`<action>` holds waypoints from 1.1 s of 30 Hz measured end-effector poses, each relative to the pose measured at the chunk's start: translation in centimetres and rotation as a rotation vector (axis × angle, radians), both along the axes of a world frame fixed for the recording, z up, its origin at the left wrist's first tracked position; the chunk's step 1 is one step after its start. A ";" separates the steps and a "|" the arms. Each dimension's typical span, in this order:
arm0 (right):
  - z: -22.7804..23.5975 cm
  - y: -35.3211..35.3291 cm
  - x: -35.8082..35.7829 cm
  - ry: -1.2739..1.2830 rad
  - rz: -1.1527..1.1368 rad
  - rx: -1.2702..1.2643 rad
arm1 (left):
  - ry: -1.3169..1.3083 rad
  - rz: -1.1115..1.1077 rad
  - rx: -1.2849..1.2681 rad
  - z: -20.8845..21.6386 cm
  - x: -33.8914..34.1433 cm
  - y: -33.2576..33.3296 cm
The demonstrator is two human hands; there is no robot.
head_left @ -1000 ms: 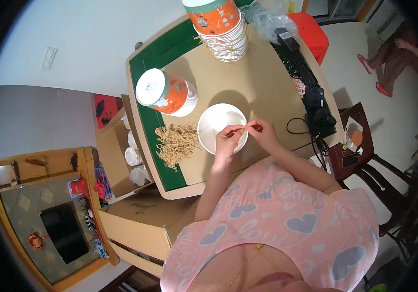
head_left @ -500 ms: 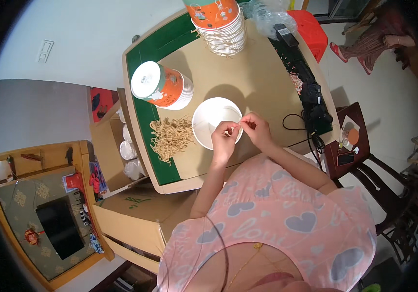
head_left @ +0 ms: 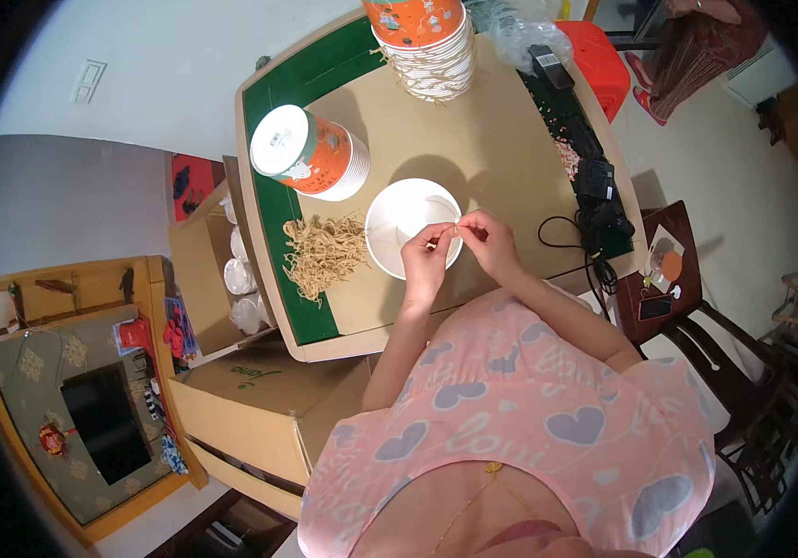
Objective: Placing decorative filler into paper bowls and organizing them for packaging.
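Observation:
A round white paper bucket [head_left: 386,202] stands on the table in front of me, its mouth facing up. At its right rim, the fingertips of my left hand [head_left: 425,260] and my right hand [head_left: 494,247] meet in a pinch. What sits between them is too small to make out. Left of the bucket lies a loose pile of tan paper cords [head_left: 323,257]. Behind that pile a stack of orange and white paper buckets [head_left: 332,160] is upside down or tilted; I cannot tell which. A taller bucket stack [head_left: 429,58] farther back has tan cords around its sides.
Black power adapters and cables [head_left: 594,181] run along the table's right edge, beside small scattered bits. A clear plastic bag [head_left: 520,33] and a red stool [head_left: 594,65] are at the far right. Cardboard boxes [head_left: 241,409] stand at the left. Another person [head_left: 697,56] is beyond the table.
My hands stay pinched together at the bucket's rim, with only slight finger movement. The whole view has shifted a little. The other person at the far right has changed position.

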State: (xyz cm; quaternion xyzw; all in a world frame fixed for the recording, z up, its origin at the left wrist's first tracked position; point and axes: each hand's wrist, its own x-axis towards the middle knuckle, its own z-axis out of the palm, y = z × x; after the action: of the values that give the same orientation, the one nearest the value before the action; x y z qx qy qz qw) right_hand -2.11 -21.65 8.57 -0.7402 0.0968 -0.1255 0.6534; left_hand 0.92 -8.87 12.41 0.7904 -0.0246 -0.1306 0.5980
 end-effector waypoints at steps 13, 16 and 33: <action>1.0 0.0 0.1 -0.067 0.034 -0.133 | 0.027 -0.053 -0.020 -0.1 0.4 0.9; 2.0 0.1 0.2 -0.148 0.072 -0.297 | 0.025 -0.025 -0.028 -0.8 0.6 1.0; 1.9 0.1 0.3 -0.061 0.097 -0.199 | 0.114 0.052 -0.136 -1.5 0.5 1.0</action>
State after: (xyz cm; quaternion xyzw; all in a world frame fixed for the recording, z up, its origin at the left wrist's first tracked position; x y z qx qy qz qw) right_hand -1.76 -21.57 10.48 -0.8012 0.0283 -0.1252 0.5844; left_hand 1.44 -7.86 10.90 0.7395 0.0210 -0.1578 0.6540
